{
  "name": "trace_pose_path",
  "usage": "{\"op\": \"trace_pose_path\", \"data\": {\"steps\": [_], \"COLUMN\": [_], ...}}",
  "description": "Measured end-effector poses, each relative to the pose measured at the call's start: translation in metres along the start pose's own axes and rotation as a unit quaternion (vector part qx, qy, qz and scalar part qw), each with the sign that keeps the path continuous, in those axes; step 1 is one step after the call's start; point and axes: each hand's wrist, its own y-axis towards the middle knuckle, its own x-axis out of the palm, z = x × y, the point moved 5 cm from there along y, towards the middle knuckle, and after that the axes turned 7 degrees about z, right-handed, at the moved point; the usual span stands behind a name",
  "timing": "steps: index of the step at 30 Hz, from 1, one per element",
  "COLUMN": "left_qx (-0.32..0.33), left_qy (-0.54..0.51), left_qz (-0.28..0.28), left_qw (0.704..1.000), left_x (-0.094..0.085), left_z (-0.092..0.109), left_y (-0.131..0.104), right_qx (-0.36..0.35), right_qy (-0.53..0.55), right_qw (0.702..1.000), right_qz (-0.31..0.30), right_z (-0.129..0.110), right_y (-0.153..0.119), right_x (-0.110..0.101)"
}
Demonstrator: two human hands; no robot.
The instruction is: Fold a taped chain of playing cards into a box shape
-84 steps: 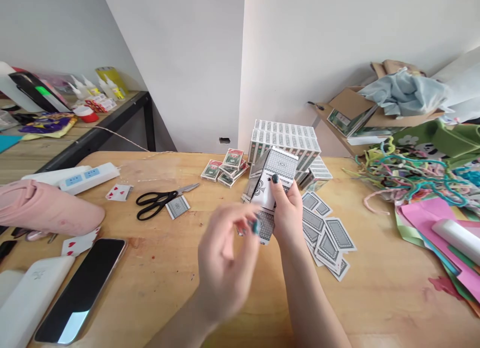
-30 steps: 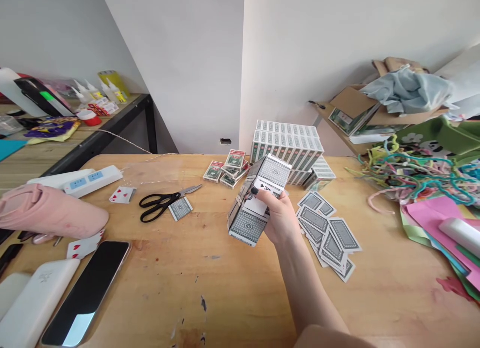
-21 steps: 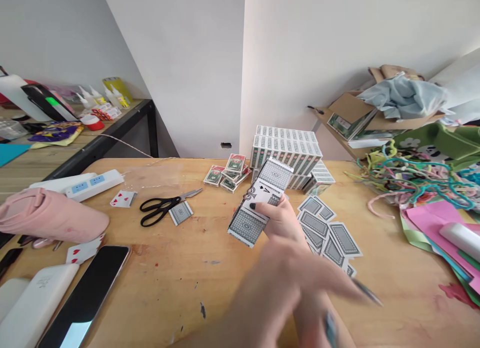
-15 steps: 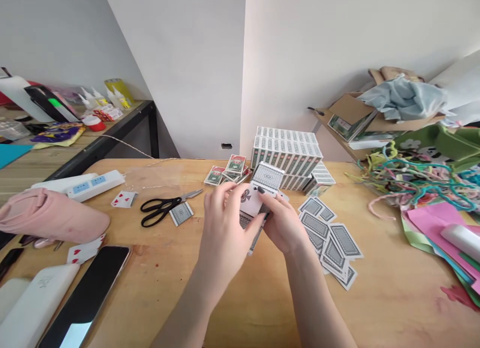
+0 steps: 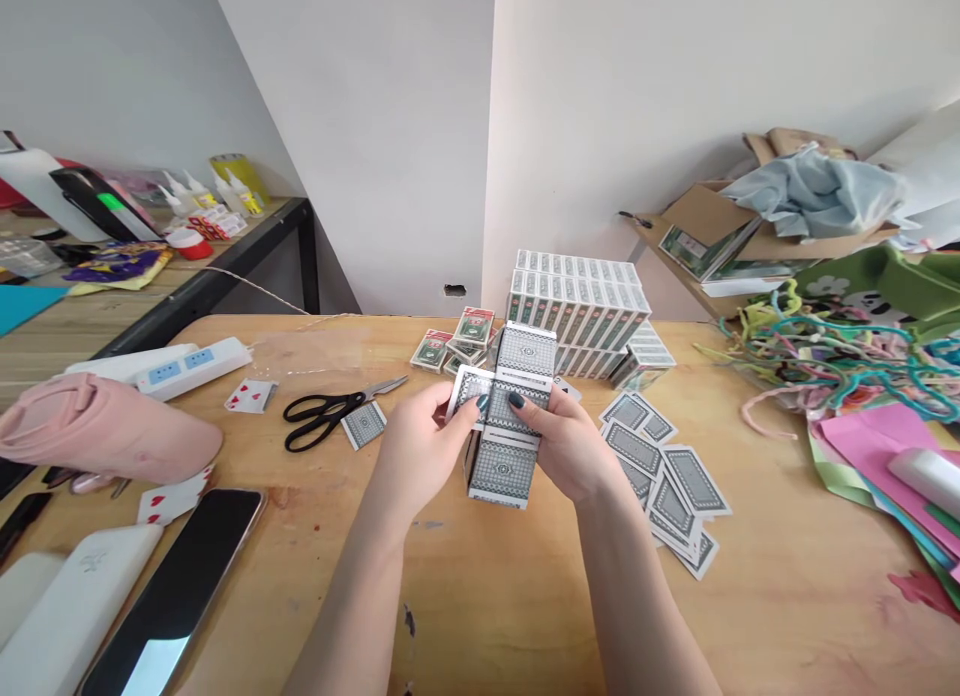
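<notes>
Above the table I hold a block built from folded playing cards [image 5: 504, 466], its grey patterned backs facing me. My right hand [image 5: 581, 441] grips its right side, the thumb flat on the middle card. My left hand [image 5: 424, 446] is closed at its left side, pinching a single playing card [image 5: 469, 384] that juts out to the left. The fingers behind the block are hidden. Right of my hands lie several loose playing cards [image 5: 630, 446], face down. A folded card [image 5: 365, 425] rests by black-handled scissors [image 5: 322, 416] on the left.
Behind my hands stands a stack of boxed card decks [image 5: 577, 296], with several red-and-green card boxes [image 5: 474, 326] beside it. A phone [image 5: 180, 576], a pink roll [image 5: 112, 426] and a power strip [image 5: 191, 366] lie left. Tangled yarn [image 5: 847, 346] and coloured sheets [image 5: 862, 456] are right.
The card block has turned from showing an ace of spades face to showing patterned backs. My left hand has moved down and left, and now pinches a card at the block's left side.
</notes>
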Motion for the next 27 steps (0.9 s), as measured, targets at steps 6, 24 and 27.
{"op": "trace_pose_path", "data": {"steps": [6,24,27], "left_qx": [-0.099,0.228,0.288], "left_qy": [-0.241,0.121,0.184], "left_qz": [-0.108,0.192,0.208], "left_qw": [0.959,0.947,0.916], "left_x": [0.010,0.006,0.017], "left_z": [-0.005,0.033,0.039], "left_y": [0.001,-0.024,-0.031], "right_qx": [0.006,-0.150,-0.169], "right_qy": [0.002,0.005,-0.021], "right_qw": [0.999,0.988,0.985], "right_qz": [-0.036,0.032,0.037], "right_z": [-0.004,-0.011,-0.012], "right_y": [-0.001,-0.005,-0.007], "right_x": [0.001,0.004,0.002]}}
